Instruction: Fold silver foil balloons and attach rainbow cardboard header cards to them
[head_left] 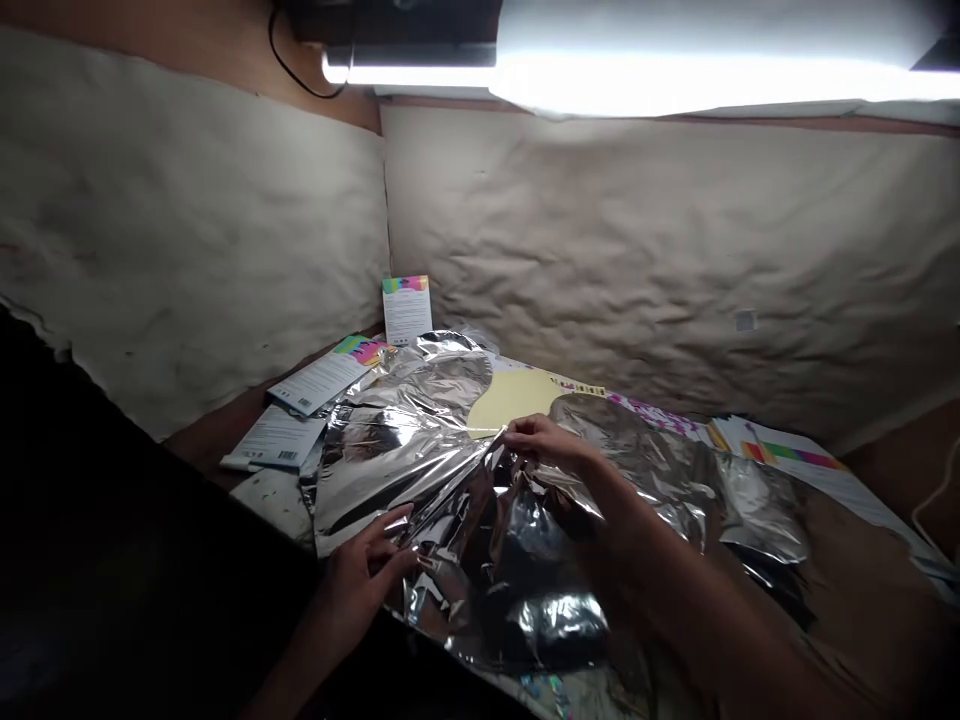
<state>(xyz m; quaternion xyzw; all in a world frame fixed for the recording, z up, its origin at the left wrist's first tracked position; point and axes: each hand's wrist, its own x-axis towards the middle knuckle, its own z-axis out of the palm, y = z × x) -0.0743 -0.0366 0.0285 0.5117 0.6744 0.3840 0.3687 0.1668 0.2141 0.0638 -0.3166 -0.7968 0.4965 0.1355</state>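
A large, crinkled sheet of silver foil (427, 445) spreads across the work surface, with folds and bright reflections. My right hand (544, 440) pinches a gathered fold of it between thumb and fingertips, near the middle. From there, creases run down and left towards my left hand (375, 560). That hand is at the foil's near left edge, its thumb and index finger apart, fingertips touching or just over the foil. Just beyond my right hand, a pale yellow sheet (514, 395) shows between curved foil edges.
Printed cards (319, 380) with barcodes lie at the left, and another card (407, 310) stands in the corner. Colourful printed sheets (795, 455) lie at the right. Paper-covered walls (637, 250) enclose the back and left. A bright tube light (637, 90) hangs overhead.
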